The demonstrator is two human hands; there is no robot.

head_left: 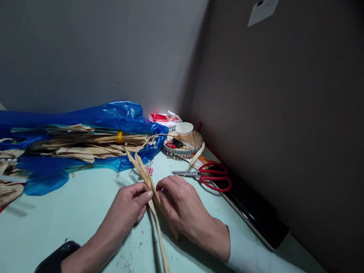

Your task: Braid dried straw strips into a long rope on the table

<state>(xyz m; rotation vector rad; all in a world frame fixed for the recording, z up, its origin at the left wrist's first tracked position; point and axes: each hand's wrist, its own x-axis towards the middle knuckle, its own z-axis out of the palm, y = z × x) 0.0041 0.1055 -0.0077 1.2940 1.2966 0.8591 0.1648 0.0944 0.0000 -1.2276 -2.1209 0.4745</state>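
Note:
Long tan strips of dried plant leaf (143, 170) run between my two hands, above the pale green tabletop. My left hand (133, 201) pinches them between thumb and forefinger. From the right, my right hand (181, 199) closes on the same strips, its fingertips partly hidden behind the hand. One narrow twisted strand (160, 239) hangs down toward the near table edge. The upper ends fan out toward the bundle at the back. Just beyond my right hand lies a pair of red-handled scissors (215, 177), blades pointing left.
A blue plastic bag (111, 112) at the back left holds dried strips (75, 147) bound with a yellow tie. A woven tray (196, 141) carries a paper cup (184, 130) and small items; a red-and-white packet (164, 119) lies behind. A black flat object (253, 206) lies along the right wall.

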